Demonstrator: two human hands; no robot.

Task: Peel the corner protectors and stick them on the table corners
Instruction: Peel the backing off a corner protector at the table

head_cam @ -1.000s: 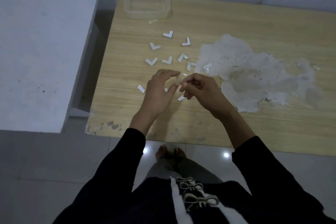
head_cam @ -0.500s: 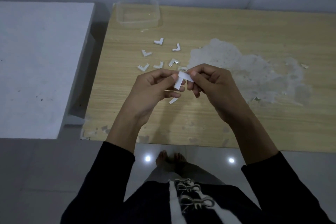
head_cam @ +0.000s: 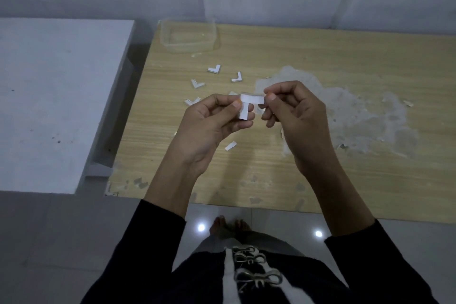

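A white L-shaped corner protector is held up above the wooden table between both hands. My left hand pinches its lower leg with thumb and fingers. My right hand pinches the end of its upper leg between thumb and forefinger. Several more white corner protectors lie on the table beyond my hands, among them one, another and a third. A small white strip lies on the table under my hands.
A clear plastic container stands at the table's far left corner. A large patch of worn, peeled surface covers the table to the right. A white table stands to the left, with a gap between. The wooden table's near left corner is scuffed.
Both hands have lifted from the tabletop toward me with the protector pinched between them. The view has tilted up, showing more wall.
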